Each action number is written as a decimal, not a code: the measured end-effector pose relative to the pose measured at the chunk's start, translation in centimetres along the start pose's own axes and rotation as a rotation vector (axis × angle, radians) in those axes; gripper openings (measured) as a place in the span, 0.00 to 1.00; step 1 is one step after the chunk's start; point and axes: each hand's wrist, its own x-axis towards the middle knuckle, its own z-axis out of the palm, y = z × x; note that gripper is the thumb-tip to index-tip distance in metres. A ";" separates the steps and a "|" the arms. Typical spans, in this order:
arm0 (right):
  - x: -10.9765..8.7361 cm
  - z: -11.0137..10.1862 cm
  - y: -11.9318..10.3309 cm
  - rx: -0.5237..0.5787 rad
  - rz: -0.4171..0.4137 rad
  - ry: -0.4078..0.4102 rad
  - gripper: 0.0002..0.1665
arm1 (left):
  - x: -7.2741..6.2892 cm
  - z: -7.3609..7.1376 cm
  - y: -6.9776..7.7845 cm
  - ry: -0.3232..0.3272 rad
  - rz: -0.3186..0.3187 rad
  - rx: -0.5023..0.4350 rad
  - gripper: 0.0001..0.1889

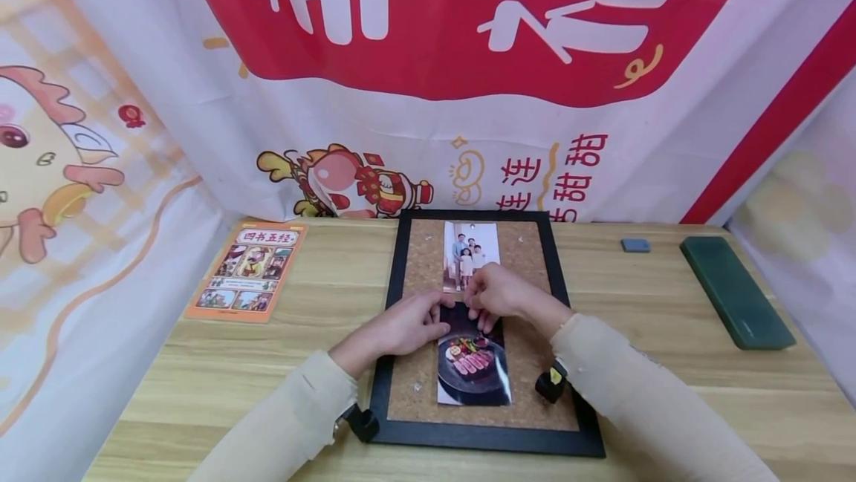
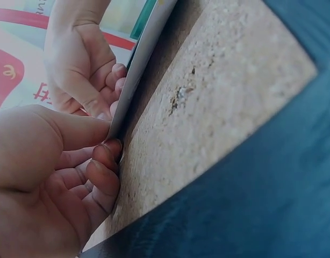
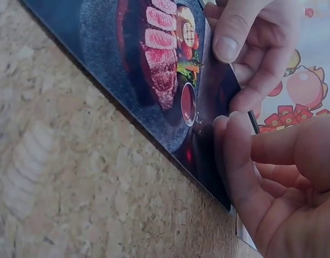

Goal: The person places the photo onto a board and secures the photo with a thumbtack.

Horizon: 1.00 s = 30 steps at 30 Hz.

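A photo of sliced meat on a dark plate (image 1: 473, 370) lies on a black-framed corkboard (image 1: 535, 363). My left hand (image 1: 409, 323) pinches its upper left edge. In the left wrist view the thumb of my left hand (image 2: 30, 156) is on the photo and curled fingers are behind its edge. My right hand (image 1: 504, 294) is at the photo's top edge, fingers curled against its dark upper part. In the right wrist view the fingers of my right hand (image 3: 283, 183) hide their contact point. Above, a family photo (image 1: 471, 244) is on the board, partly covered by my right hand.
Small clear pieces, including one at lower left (image 1: 417, 387), are on the cork. An orange booklet (image 1: 249, 271) lies on the wooden table (image 1: 321, 281) at left. At right are a small blue block (image 1: 635, 245) and a dark green case (image 1: 735, 292). Printed cloth hangs behind.
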 end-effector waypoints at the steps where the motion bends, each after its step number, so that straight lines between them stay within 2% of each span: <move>1: 0.0 0.0 0.0 -0.008 -0.002 0.001 0.09 | -0.2 -0.1 0.3 0.003 0.003 -0.002 0.18; 6: 0.0 0.0 0.2 -0.049 -0.023 0.013 0.09 | -0.7 -0.8 2.0 0.008 -0.025 -0.010 0.17; 8: -0.1 0.0 0.3 -0.047 -0.026 0.016 0.09 | -0.9 -1.3 3.2 0.001 -0.059 -0.028 0.18; 10: -0.2 0.1 0.4 -0.034 -0.024 0.019 0.09 | -0.9 -1.3 3.3 0.004 -0.062 -0.024 0.18; 12: -0.3 0.1 0.6 -0.015 -0.015 0.018 0.08 | -0.8 -1.2 3.0 0.002 -0.054 -0.026 0.18; 17: -0.4 0.2 0.7 0.022 -0.003 0.026 0.07 | 0.3 0.2 -0.2 -0.001 -0.025 -0.007 0.19; 19: -0.4 0.3 0.8 0.031 -0.002 0.030 0.06 | 0.5 0.6 -1.0 0.007 -0.013 0.013 0.19; 24: -0.4 0.3 0.8 0.035 -0.005 0.035 0.06 | -0.5 -0.7 1.7 0.002 -0.027 -0.023 0.19; 26: -0.4 0.4 0.8 0.036 -0.001 0.034 0.05 | -0.9 -1.3 2.9 -0.006 -0.051 -0.043 0.18; 30: -0.3 0.4 0.6 0.035 0.019 0.030 0.05 | -1.1 -1.4 3.2 -0.017 -0.083 -0.046 0.18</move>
